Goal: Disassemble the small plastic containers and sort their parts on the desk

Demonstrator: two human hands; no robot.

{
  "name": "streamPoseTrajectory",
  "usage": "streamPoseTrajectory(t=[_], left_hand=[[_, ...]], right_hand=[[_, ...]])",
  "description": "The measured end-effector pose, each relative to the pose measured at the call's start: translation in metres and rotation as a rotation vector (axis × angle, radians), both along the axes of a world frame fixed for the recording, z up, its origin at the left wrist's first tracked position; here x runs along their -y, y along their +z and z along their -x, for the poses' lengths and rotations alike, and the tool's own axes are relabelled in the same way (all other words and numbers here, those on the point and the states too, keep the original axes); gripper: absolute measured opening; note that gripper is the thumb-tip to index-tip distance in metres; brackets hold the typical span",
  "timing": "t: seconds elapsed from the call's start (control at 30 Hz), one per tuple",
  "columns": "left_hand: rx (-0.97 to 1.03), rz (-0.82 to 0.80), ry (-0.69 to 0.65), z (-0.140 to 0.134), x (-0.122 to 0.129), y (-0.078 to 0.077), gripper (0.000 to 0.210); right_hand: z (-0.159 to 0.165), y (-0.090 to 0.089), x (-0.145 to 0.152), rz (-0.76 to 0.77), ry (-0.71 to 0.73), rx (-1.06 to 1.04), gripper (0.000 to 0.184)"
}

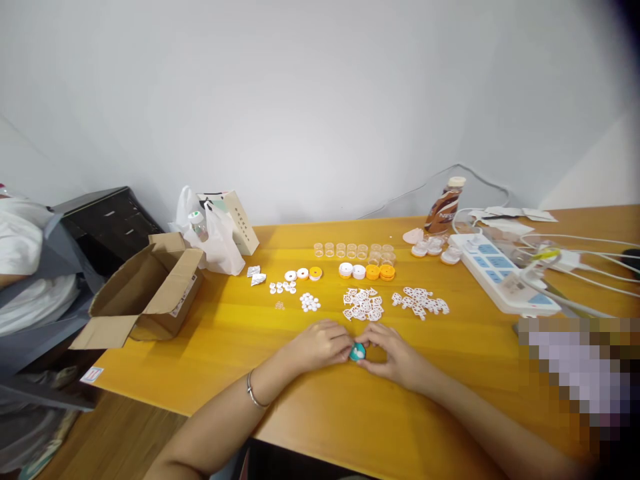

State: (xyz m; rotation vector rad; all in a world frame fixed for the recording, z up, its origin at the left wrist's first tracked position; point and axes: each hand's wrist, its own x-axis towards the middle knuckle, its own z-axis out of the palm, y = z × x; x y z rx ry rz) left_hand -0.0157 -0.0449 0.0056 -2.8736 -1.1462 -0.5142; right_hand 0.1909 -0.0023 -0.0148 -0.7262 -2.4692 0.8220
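Between both hands, low over the table, is a small teal round disc-like part (357, 353) with white bits on its upper face. My left hand (325, 345) pinches its left side, the fingers bunched so that their tips are partly hidden. From the right, the thumb and forefinger of my right hand (393, 353) curve around the same part. Just beyond the hands lie a heap of white cut-out plastic pieces (363, 304) and a second heap of white cut-outs (420, 302). Small white round pieces (310, 302) lie past my left hand.
Clear cups (351, 251) stand in a row behind white and orange round parts (373, 271). An open cardboard box (170, 293) and a white plastic bag (220, 243) are left. A power strip (500, 273), cables and a brown bottle (444, 207) are right. A person (23, 247) sits far left.
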Motion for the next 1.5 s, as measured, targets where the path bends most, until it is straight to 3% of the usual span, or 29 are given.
streamPoseTrajectory(t=[0.23, 0.47, 0.97, 1.13, 1.23, 1.33, 1.5], left_hand=[[0.274, 0.168, 0.319, 0.041, -0.009, 0.021, 0.012], [-0.059, 0.104, 0.378, 0.067, -0.017, 0.023, 0.013], [-0.322, -0.121, 0.355, 0.057, -0.014, 0.013, 0.015], [-0.189, -0.092, 0.348, 0.045, -0.01, 0.02, 0.023], [-0.046, -0.005, 0.211, 0.025, -0.004, 0.022, 0.023], [0.065, 0.104, 0.039, 0.004, 0.002, 0.015, 0.021], [0.113, 0.189, 0.016, -0.008, 0.003, 0.003, 0.021]], right_hand=[[0.0, 0.004, 0.002, 0.031, -0.005, 0.007, 0.016], [0.0, 0.004, 0.001, 0.042, -0.009, 0.012, 0.016], [0.001, 0.005, 0.002, 0.053, -0.007, 0.022, 0.017], [0.001, 0.007, 0.002, 0.056, -0.012, 0.017, 0.017], [0.002, 0.004, 0.001, 0.04, -0.017, 0.016, 0.018], [0.002, 0.0, 0.0, 0.012, -0.021, 0.015, 0.015], [0.003, 0.0, -0.001, -0.012, -0.014, 0.035, 0.013]])
